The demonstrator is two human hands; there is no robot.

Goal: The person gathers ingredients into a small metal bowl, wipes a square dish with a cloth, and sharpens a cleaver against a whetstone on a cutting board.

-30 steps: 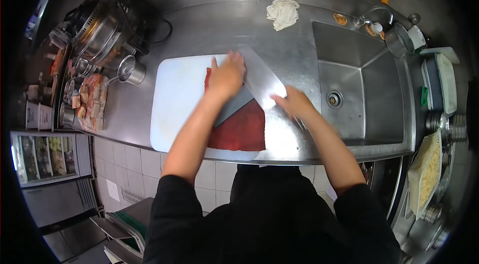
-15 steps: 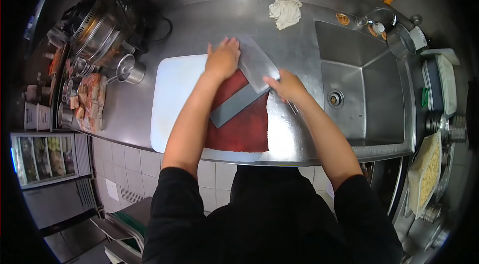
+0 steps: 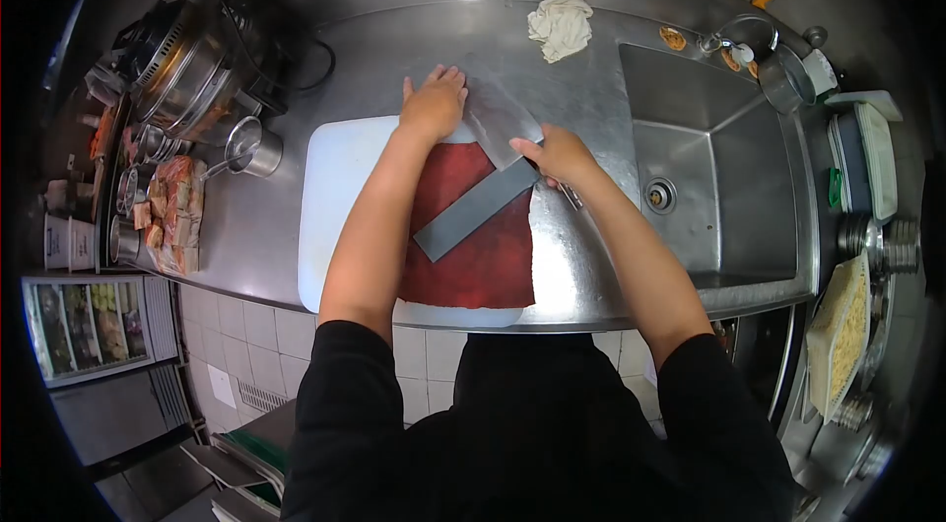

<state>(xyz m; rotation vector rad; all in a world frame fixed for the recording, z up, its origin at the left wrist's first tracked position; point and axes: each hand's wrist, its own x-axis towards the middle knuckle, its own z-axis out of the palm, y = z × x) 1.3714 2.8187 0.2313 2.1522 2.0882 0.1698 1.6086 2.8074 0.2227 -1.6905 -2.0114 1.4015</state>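
Observation:
My right hand [image 3: 564,159] is closed around the handle of a wide-bladed cleaver [image 3: 501,120]. The cleaver's blade slants up and left across the far end of a grey whetstone [image 3: 473,214]. At the blade's far left edge is my left hand [image 3: 436,106], its fingers stretched out and slightly apart; whether the fingertips press on the metal cannot be made out. The whetstone lies diagonally on a dark red cloth [image 3: 483,276]. Beneath the cloth is a white cutting board [image 3: 340,167], showing mostly at the left.
A crumpled white cloth [image 3: 560,26] lies at the back of the steel counter [image 3: 394,39]. On the right is a sink [image 3: 675,147]. Leftward stand a metal pitcher [image 3: 258,149], a bag of reddish food pieces [image 3: 179,211] and a large steel appliance [image 3: 187,69].
The cleaver has shifted slightly up and left along the stone, uncovering more of its far end. My right hand has moved slightly left and turned; the left stays by the blade.

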